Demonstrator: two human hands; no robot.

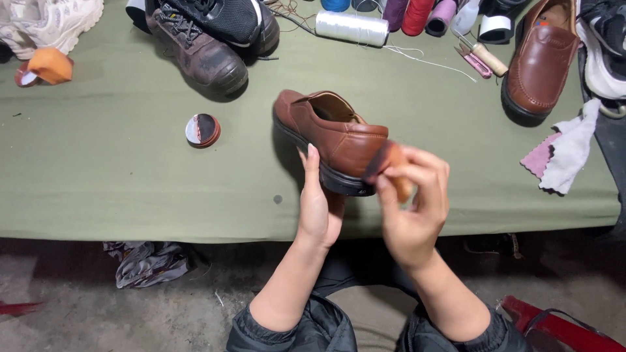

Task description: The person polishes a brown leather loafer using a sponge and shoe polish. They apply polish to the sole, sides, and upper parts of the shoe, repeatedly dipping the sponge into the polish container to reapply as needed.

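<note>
Head view: your left hand (319, 208) cups the brown shoe (332, 140) from below, your right hand (411, 195) pinches an orange cloth (398, 173) on its toe; loosen, and it may tip.

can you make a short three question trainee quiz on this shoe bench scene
1. True or false: the left hand holds the brown leather dress shoe from beneath.
2. What does the right hand press to that shoe's toe? A) orange-brown cloth pad B) white thread spool C) pink rag
3. Which side of the held shoe is the small round open polish tin on?

Key: 1 true. 2 A, the orange-brown cloth pad. 3 Left, on the green table cover.
</note>
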